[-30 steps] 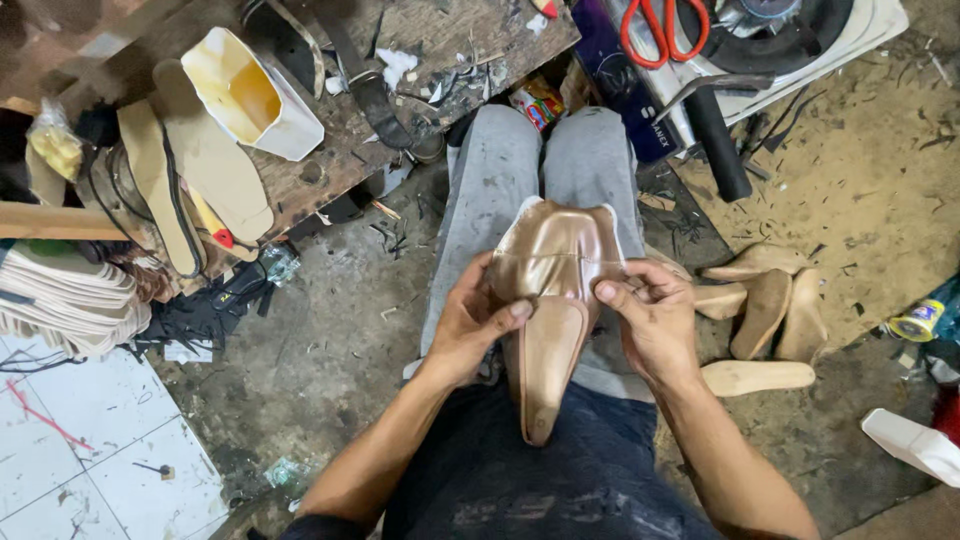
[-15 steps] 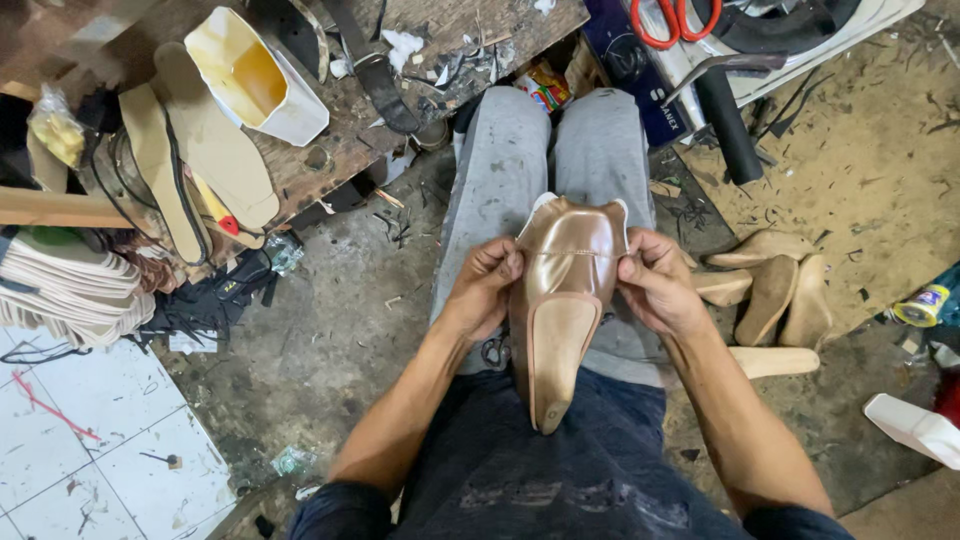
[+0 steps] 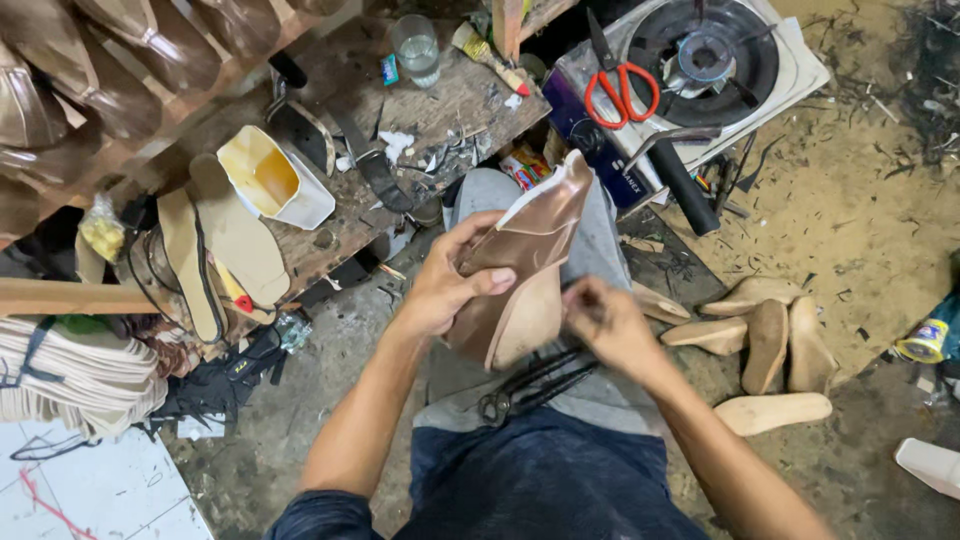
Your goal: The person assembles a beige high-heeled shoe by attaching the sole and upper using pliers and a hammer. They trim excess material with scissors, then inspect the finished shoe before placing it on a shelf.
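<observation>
Looking down from the head camera, a small blue packet (image 3: pixel 390 68) lies on the wooden bench (image 3: pixel 470 100) beside a glass (image 3: pixel 415 48), a bright snack wrapper (image 3: pixel 520 168) peeks out below the bench edge, and a yellow-labelled tin (image 3: pixel 925 340) sits on the floor at far right. Since half a second ago the rose-gold shoe upper on its last (image 3: pixel 525 265) has swung from pointing toe-down to slanting up towards the bench. The left hand (image 3: pixel 445 285) is wrapped around its side, thumb across the leather. The right hand (image 3: pixel 600 320) is pinched narrowly at the sole edge, over black pincers (image 3: pixel 535 385) resting on the lap.
</observation>
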`<state>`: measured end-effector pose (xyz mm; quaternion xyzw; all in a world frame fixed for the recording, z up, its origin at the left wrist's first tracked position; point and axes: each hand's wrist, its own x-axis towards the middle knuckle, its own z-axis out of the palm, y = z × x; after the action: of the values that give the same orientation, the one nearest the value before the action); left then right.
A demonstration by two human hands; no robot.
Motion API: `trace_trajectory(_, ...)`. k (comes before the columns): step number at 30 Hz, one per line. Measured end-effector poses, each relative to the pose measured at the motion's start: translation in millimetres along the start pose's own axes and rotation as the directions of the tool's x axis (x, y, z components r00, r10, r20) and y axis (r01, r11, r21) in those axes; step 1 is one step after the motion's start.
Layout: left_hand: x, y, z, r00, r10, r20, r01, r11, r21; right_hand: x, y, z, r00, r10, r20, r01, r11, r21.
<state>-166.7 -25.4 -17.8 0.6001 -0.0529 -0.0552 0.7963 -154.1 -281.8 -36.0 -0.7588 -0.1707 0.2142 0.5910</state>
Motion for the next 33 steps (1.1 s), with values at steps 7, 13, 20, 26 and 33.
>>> trace_trajectory(7,57,25,61,0.846,0.514,0.142,-0.22,0.094,0.971,-49,-16,50,0.869,-0.087,0.487,0.412,0.673,-0.614)
trace_trajectory(13,84,2,42,0.946,0.307,0.105,-0.2,0.3,0.933,-43,-22,-2,0.976,0.183,0.115,-0.106,0.87,-0.482)
trace_trajectory(20,89,-17,40,0.913,0.379,0.151,-0.343,0.511,0.788,-16,-9,-55,0.97,0.228,0.082,-0.241,0.886,0.395)
trace_trajectory(26,59,-29,58,0.85,0.485,0.204,-0.406,0.357,0.841,-19,-23,-56,0.998,0.041,0.039,-0.036,0.991,-0.126)
trace_trajectory(33,26,-37,68,0.82,0.509,0.262,-0.421,0.226,0.879,-27,-54,-50,0.993,0.115,0.009,-0.1,0.896,-0.433)
